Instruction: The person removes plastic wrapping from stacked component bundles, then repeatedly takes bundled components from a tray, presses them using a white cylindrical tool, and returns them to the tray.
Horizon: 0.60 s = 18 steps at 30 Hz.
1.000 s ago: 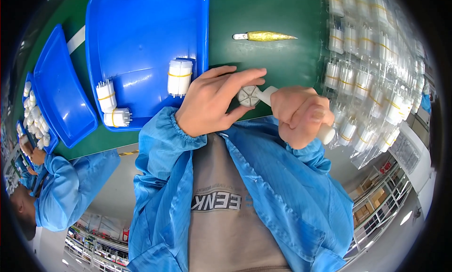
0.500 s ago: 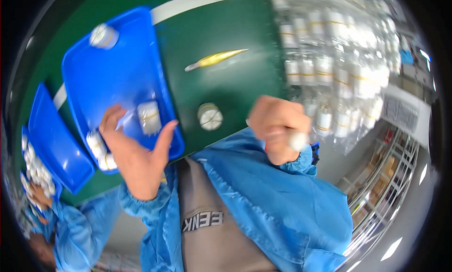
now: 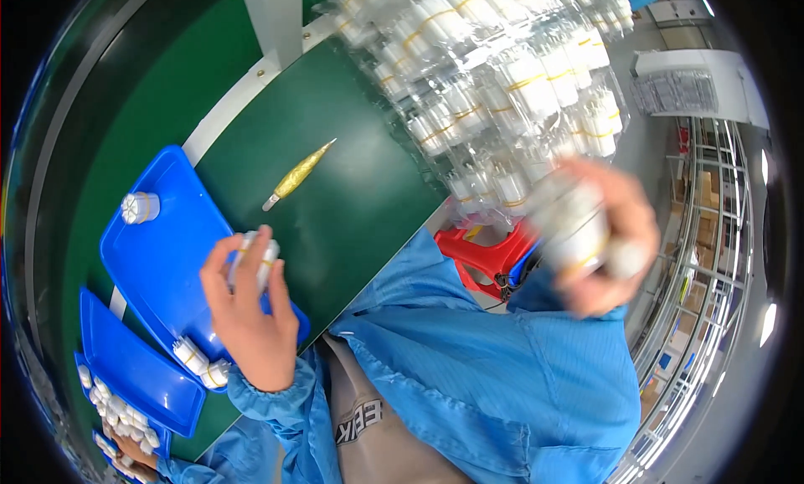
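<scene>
My right hand (image 3: 624,233), smeared by motion, is raised at the right beside the bagged goods. Its fingers are closed around a bundle of white rolls (image 3: 571,224) with a yellow band, and a small white cylinder (image 3: 624,260) shows at the lower fingers. At the right edge of the blue tray (image 3: 167,262), my left hand (image 3: 251,325) has its fingers apart over another banded bundle of white rolls (image 3: 268,258). They partly cover it; whether they touch it I cannot tell. More banded bundles are in the tray, one bundle (image 3: 140,208) at its far end and others (image 3: 199,363) at the near end.
A slim yellow pointed tool (image 3: 298,179) lies on the green table (image 3: 335,216). Clear bags of white rolls (image 3: 502,82) are heaped at the far right. Left stands a second blue tray (image 3: 142,367), with a co-worker's hand (image 3: 132,450) among loose white pieces. A red stool (image 3: 473,249) is below the table edge.
The view has turned, shifting the table leftward. The bundle that stood on the table is gone from there, and my right hand now holds one. My left hand's fingers moved over the tray bundle.
</scene>
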### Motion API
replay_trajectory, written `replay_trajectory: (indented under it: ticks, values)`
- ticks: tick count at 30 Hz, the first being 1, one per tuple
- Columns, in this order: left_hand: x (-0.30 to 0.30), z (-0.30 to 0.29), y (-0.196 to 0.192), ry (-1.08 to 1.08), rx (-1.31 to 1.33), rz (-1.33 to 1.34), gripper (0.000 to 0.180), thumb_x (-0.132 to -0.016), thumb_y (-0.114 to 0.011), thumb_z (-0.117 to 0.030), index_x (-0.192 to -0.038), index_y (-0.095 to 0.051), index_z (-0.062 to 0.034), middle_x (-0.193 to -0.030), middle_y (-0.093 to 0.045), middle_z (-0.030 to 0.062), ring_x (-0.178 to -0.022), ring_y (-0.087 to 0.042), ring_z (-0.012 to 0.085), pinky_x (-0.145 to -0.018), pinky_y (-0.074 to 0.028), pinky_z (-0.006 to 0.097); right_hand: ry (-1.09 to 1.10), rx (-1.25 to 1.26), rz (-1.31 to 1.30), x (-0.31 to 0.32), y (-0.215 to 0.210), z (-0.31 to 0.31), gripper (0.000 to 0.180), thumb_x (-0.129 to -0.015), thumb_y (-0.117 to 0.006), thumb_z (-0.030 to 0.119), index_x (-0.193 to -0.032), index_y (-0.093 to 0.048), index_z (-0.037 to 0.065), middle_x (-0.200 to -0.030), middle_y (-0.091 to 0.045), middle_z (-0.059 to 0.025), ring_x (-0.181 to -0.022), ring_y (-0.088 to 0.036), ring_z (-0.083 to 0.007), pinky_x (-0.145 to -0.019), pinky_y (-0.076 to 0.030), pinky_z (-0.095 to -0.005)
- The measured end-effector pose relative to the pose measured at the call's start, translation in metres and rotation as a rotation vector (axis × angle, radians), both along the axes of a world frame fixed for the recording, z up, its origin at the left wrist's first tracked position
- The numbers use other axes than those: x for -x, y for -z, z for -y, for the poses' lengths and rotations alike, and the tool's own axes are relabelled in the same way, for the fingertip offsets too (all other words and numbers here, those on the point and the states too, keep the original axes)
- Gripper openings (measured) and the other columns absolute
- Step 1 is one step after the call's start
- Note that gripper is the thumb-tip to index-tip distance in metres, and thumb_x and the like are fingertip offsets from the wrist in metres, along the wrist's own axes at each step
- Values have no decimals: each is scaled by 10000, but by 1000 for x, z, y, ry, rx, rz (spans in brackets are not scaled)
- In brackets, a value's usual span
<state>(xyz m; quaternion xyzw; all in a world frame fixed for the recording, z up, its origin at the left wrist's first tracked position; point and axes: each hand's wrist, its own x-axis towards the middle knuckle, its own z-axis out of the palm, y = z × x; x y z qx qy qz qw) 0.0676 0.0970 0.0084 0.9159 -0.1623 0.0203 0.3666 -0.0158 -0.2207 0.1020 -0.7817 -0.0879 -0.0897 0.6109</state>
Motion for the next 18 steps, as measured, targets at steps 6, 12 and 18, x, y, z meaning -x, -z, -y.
replay_trajectory:
  ticks: [6,12,18]
  values:
    - [-3,32,26,177,20,-147,391,-769,-819,-58,-1115,-637,-63,-1145,-654,131,-976,-665,378,-800,-569,420,705,754,-534,20,-16,33,486,-863,-771,51,-1324,-635,-24,-1069,-654,-89,-935,-614,-165,-827,-494,-283]
    - [-1,38,61,277,107,-98,484,-703,-889,-186,-1107,-651,-64,-1072,-646,111,-895,-674,347,-763,-571,414,633,721,-605,35,-24,24,508,-828,-807,40,-1309,-660,-27,-1047,-593,-68,-960,-569,-165,-864,-445,-282]
    - [6,22,68,143,209,-85,522,-712,-878,-154,-1164,-633,-64,-1013,-683,101,-894,-674,330,-757,-564,406,480,180,70,60,-15,37,482,-924,-726,378,-1238,-658,19,-1128,-689,-77,-692,-605,-68,-597,-476,-197]
